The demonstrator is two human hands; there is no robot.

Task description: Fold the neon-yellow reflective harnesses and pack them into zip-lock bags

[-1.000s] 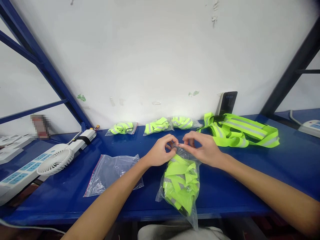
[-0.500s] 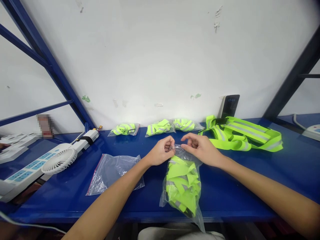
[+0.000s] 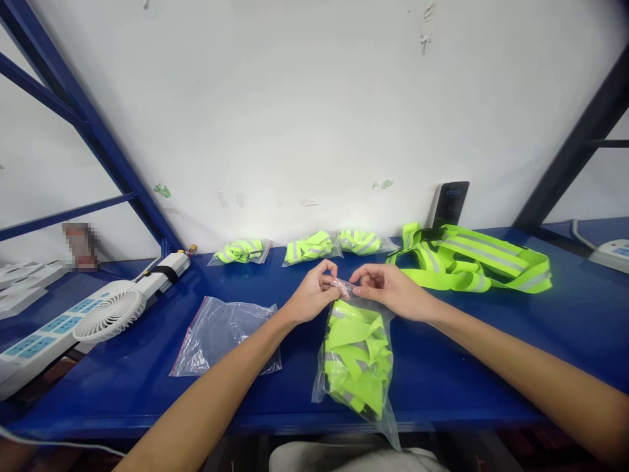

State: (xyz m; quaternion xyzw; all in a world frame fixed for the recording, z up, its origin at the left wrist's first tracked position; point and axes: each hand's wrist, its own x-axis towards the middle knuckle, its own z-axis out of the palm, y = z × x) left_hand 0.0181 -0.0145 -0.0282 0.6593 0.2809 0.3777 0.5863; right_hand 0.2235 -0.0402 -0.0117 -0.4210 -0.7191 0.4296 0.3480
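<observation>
A clear zip bag [image 3: 358,360] stuffed with a folded neon-yellow reflective vest lies on the blue shelf [image 3: 442,380], its lower end hanging over the front edge. My left hand [image 3: 310,296] pinches the left end of the bag's top strip. My right hand [image 3: 388,288] pinches the same strip just to the right. The fingertips of both hands almost meet at the bag's mouth.
An empty clear zip bag [image 3: 226,333] lies to the left. Three packed vest bags [image 3: 314,246] sit along the wall. A loose neon vest [image 3: 476,263] lies at the right, by a dark phone [image 3: 447,203]. A white fan [image 3: 109,316] and power strips [image 3: 34,341] are at far left.
My hands have drawn closer together on the bag's top strip, after being slightly apart half a second ago. The bag has barely shifted.
</observation>
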